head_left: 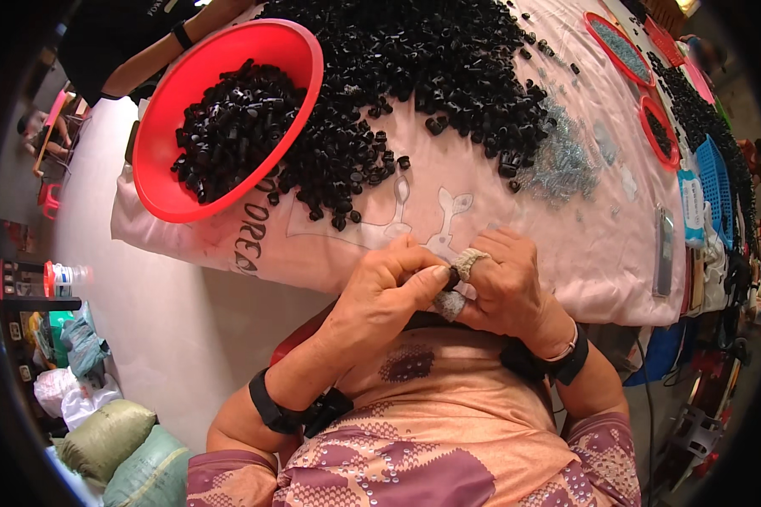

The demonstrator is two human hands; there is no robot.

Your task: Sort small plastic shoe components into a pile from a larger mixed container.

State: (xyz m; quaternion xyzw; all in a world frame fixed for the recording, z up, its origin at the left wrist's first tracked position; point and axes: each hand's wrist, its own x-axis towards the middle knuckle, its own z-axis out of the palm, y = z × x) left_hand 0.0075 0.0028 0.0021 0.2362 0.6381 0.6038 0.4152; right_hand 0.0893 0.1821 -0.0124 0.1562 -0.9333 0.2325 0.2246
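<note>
My left hand (391, 286) and my right hand (509, 279) meet in front of my body at the near edge of a table covered with a pink cloth (338, 262). Between their fingertips is a small black plastic part (454, 276), mostly hidden. Left thumb and forefinger pinch it from one side; right-hand fingers close on it from the other. Beige cloth wrapping (472, 264) circles a right finger, and a greyish wrap (450, 304) shows lower down, near the thumb. Beyond my hands spreads a large heap of black plastic parts (448, 51).
A tilted red basin (154, 173) holds more black parts at the left. Thin silvery pieces (566, 160) lie right of the heap. Red trays (596, 42), a blue basket (714, 190) and a blue-white packet (692, 207) line the right. Another person's arm (148, 63) reaches behind the basin.
</note>
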